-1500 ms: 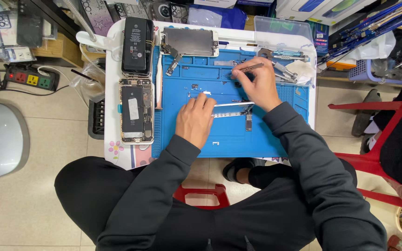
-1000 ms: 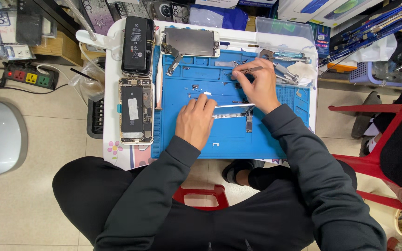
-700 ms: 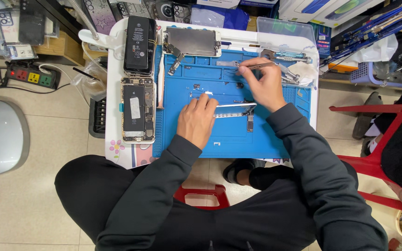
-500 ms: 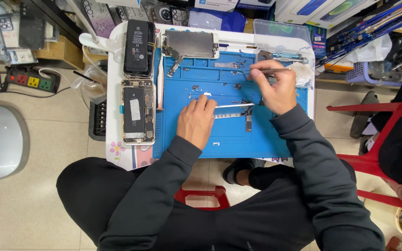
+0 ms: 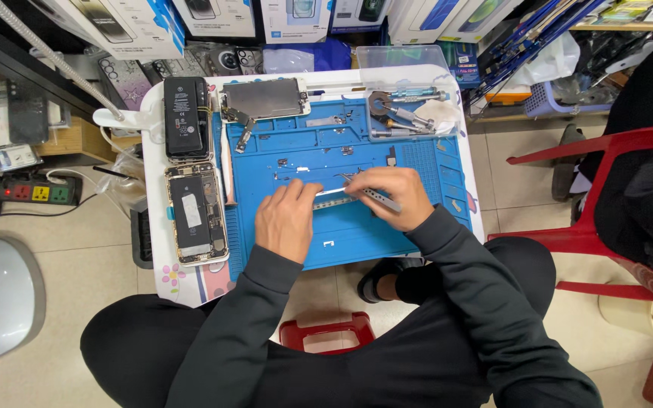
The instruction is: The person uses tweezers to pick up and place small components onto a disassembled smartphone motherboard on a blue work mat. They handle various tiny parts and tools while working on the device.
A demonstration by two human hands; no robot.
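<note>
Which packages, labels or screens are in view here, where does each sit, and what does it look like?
Phone boxes: row along the top edge, white with blue sides, phone pictures on them.
Black battery: upper left of table, white label print.
Opened phone: left of blue mat, label on its battery.
Screen panel: top of mat, grey back up.
Clear box: upper right, holds tools.

Head cam, steep top-down, mid-range

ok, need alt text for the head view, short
Seen from above, a seated person's left hand and right hand work on a thin metal strip on a blue repair mat. The right hand holds a slim tool. An opened phone lies left of the mat.
</note>
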